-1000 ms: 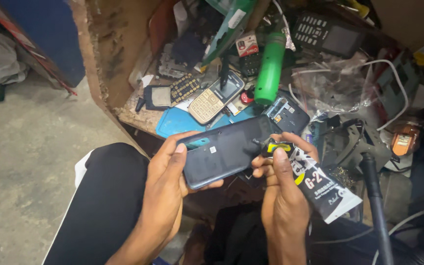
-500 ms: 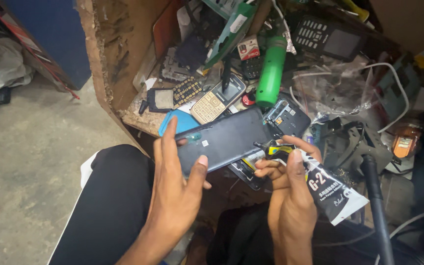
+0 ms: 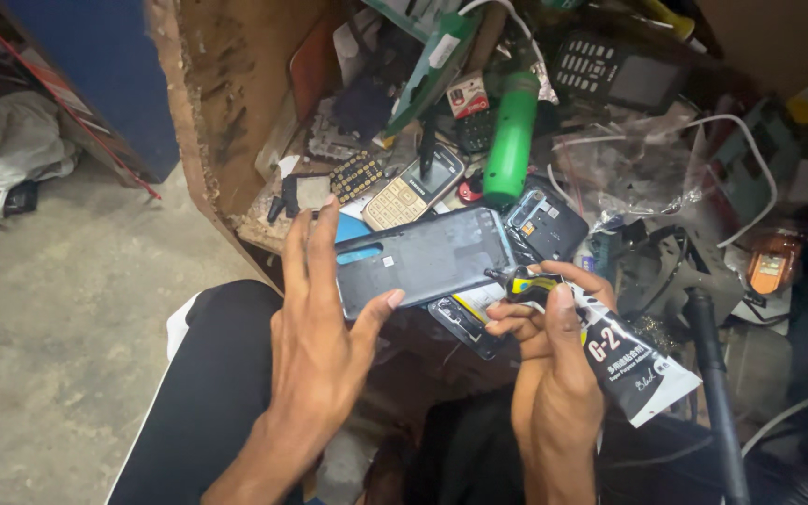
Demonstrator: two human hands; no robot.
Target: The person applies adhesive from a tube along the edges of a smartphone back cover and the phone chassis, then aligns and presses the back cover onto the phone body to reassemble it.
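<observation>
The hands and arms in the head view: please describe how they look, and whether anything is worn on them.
Both are bare. The left hand and the right hand wear no gloves, and no rings, watch or bracelet can be seen. The forearms are uncovered as far as the lower edge of the picture, with no sleeves in view. The fingers are long and slender, with short nails.
</observation>
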